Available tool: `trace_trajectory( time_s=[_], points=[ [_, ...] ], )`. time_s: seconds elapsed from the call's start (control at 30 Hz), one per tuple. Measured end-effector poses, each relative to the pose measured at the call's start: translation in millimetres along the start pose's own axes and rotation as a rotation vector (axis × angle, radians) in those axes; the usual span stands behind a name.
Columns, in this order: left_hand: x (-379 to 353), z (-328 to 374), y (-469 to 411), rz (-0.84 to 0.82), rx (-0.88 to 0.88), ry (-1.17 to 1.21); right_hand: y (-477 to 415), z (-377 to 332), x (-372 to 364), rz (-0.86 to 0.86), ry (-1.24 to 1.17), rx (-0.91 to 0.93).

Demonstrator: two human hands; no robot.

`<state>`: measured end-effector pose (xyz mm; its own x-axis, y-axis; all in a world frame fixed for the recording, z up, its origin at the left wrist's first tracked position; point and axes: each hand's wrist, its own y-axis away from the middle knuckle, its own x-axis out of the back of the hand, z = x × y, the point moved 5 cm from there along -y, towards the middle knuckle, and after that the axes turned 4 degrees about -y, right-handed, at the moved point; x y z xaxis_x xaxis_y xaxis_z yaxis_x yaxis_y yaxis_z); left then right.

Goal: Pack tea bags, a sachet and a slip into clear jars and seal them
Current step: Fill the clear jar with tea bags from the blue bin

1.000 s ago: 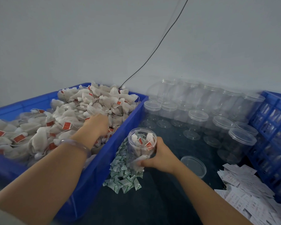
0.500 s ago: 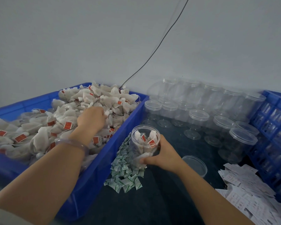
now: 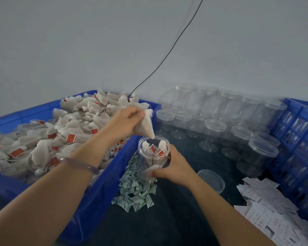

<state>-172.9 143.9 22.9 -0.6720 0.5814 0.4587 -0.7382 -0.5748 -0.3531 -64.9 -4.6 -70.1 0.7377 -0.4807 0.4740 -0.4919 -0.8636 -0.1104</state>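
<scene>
Pinching a tea bag (image 3: 146,128) in my left hand (image 3: 125,122) just above the open jar (image 3: 147,166), I grip that jar in my right hand (image 3: 174,168) close beside the blue crate (image 3: 103,192), so the bag can drop straight in.

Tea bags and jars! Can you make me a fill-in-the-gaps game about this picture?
1. The right hand holds the jar while the left hand pinches a ____ over it.
2. The big crate on the left is ____.
3. The little sachets have ____ printing.
4. A loose lid lies to the jar's ____.
Missing words: tea bag, blue, green, right.
</scene>
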Motion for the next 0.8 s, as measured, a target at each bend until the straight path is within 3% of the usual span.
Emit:
trace_trajectory(
  time_s=[0.13, 0.37, 0.5, 0.57, 0.67, 0.73, 0.8],
  points=[
    [-32.0, 16.0, 10.1, -0.134, -0.188, -0.342, -0.3, -1.7, -0.1, 0.016, 0.017, -0.003],
    [-52.1, 7.0, 13.4, -0.378, -0.275, -0.778, 0.0, 6.9, 3.1, -0.003, 0.01, -0.05],
    [-57.4, -1.9, 12.6, -0.519, -0.216, -0.685, 1.3, 6.0, 3.8, -0.019, 0.03, -0.054],
    [-53.3, 5.0, 13.4, -0.457, -0.223, -0.499, 2.7, 5.4, 10.9, 0.034, 0.024, -0.044],
    [-36.4, 21.0, 12.2, -0.176, -0.237, -0.314, 6.9, 11.4, 31.6, 0.127, -0.012, -0.048],
    [-32.9, 29.9, 11.0, -0.069, -0.243, -0.385, 13.0, 20.4, 44.1, 0.139, -0.016, -0.082],
    [-46.7, 32.5, 12.4, -0.173, -0.181, -0.558, 19.9, 31.1, 54.1, 0.138, -0.016, -0.123]
  ],
)
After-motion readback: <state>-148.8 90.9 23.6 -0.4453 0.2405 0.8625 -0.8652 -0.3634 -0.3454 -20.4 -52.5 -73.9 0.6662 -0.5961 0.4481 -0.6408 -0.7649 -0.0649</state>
